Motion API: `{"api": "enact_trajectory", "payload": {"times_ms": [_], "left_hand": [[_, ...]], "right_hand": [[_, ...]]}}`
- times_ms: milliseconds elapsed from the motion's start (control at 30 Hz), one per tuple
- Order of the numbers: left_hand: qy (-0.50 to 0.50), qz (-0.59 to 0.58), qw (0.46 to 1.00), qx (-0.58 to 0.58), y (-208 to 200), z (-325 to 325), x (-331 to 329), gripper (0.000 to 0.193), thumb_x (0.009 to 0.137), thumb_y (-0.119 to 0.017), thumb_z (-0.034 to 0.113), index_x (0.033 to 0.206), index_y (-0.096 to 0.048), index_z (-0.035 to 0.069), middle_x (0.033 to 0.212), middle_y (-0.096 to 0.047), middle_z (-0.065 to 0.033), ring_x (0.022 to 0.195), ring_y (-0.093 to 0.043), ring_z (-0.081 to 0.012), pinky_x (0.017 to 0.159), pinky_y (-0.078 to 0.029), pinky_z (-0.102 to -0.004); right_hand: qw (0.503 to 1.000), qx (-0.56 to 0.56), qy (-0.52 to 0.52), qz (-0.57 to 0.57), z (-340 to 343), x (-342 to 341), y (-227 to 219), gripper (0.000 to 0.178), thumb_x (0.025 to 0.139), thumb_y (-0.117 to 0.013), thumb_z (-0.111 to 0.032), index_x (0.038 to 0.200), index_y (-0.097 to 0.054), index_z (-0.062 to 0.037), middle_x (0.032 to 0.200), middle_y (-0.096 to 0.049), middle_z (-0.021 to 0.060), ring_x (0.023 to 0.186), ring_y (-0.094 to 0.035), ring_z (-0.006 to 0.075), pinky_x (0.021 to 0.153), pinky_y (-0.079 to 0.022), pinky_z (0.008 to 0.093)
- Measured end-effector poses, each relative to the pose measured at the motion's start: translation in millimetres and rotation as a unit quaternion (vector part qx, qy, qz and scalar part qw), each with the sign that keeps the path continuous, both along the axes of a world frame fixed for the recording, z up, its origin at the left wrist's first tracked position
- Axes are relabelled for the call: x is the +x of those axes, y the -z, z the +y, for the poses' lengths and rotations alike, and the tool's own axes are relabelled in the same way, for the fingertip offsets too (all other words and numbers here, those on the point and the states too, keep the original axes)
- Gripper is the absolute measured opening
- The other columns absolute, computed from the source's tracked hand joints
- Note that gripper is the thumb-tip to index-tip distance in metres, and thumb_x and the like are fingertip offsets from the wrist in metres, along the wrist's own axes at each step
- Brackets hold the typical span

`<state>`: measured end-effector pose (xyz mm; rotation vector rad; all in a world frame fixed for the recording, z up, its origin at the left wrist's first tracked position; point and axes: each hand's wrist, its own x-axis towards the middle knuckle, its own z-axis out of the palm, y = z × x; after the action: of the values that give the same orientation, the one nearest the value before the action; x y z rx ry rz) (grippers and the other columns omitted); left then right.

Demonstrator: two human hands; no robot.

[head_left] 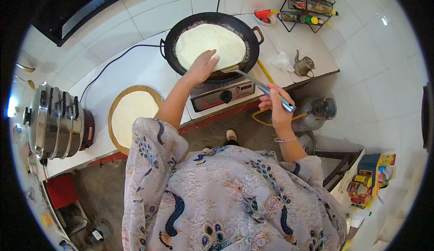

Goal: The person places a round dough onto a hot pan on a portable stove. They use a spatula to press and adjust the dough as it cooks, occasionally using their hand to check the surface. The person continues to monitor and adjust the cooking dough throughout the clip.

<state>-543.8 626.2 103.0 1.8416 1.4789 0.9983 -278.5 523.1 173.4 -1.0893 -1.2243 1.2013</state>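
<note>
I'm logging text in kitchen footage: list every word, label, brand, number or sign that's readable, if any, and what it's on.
Nothing reads clearly enough to quote.
Stove: a small red display and panel markings, too small to read.
Bottles at upper right: labels too small.
Yellow and red packages at lower right: print blurred and too small.
Dark red base under the steamer: faint panel markings, unreadable.

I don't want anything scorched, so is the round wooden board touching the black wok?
Apart. The head view plainly shows white countertop between the round wooden board and the black wok.
</note>
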Motion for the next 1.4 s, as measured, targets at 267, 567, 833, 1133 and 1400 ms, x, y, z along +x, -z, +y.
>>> {"api": "enact_trajectory", "payload": {"times_ms": [267, 567, 833, 1133, 1400], "left_hand": [[0.065, 0.214, 0.975, -0.006, 5, 41, 52, 0.036, 0.094, -0.028, 0.03, 0.116, -0.05, 0.011, 0.127, -0.044, -0.021, 0.118, -0.039, -0.0392, 0.1, -0.029, -0.0455], [0.02, 0.172, 0.985, -0.023, 11, 97, 101, 0.05, 0.092, -0.026, 0.043, 0.127, -0.043, 0.011, 0.13, -0.04, -0.0186, 0.12, -0.036, -0.0383, 0.101, -0.022, -0.0501], [-0.108, 0.11, 0.984, -0.09, 4, 87, 18, 0.055, 0.088, -0.04, 0.042, 0.123, -0.046, -0.001, 0.124, -0.046, -0.0246, 0.117, -0.042, -0.0361, 0.1, -0.032, -0.0398], [-0.155, 0.215, 0.933, -0.242, -19, 30, -44, 0.046, 0.086, -0.045, 0.032, 0.114, -0.052, -0.003, 0.116, -0.053, -0.0231, 0.109, -0.05, -0.0353, 0.095, -0.037, -0.0377], [-0.141, 0.174, 0.957, -0.185, -13, 37, -54, 0.043, 0.086, -0.043, 0.03, 0.113, -0.054, -0.001, 0.115, -0.054, -0.0225, 0.108, -0.05, -0.0346, 0.094, -0.037, -0.0377]], "right_hand": [[0.999, -0.028, 0.016, 0.028, 30, 8, -1, 0.03, 0.089, -0.053, -0.018, 0.11, -0.055, 0.0033, 0.075, -0.063, 0.0119, 0.06, -0.061, 0.013, 0.054, -0.052, 0.0244], [0.999, 0.014, -0.012, -0.051, 101, 30, -22, 0.028, 0.087, -0.056, -0.017, 0.107, -0.058, 0.0026, 0.073, -0.063, 0.0103, 0.058, -0.06, 0.0113, 0.053, -0.051, 0.0224], [0.986, 0.019, -0.121, -0.117, 168, 47, -37, 0.027, 0.085, -0.057, -0.018, 0.103, -0.061, 0.0022, 0.071, -0.063, 0.0091, 0.057, -0.059, 0.0083, 0.052, -0.049, 0.0206], [0.97, 0.027, -0.223, -0.096, 234, 11, -38, 0.024, 0.086, -0.056, -0.018, 0.101, -0.063, -0.0013, 0.068, -0.061, 0.0064, 0.054, -0.055, 0.0072, 0.048, -0.045, 0.0194], [0.959, 0.013, -0.14, -0.247, 224, 55, -96, 0.033, 0.085, -0.056, -0.036, 0.093, -0.066, -0.0053, 0.053, -0.054, 0.0021, 0.039, -0.044, 0.0048, 0.036, -0.033, 0.0187]]}}
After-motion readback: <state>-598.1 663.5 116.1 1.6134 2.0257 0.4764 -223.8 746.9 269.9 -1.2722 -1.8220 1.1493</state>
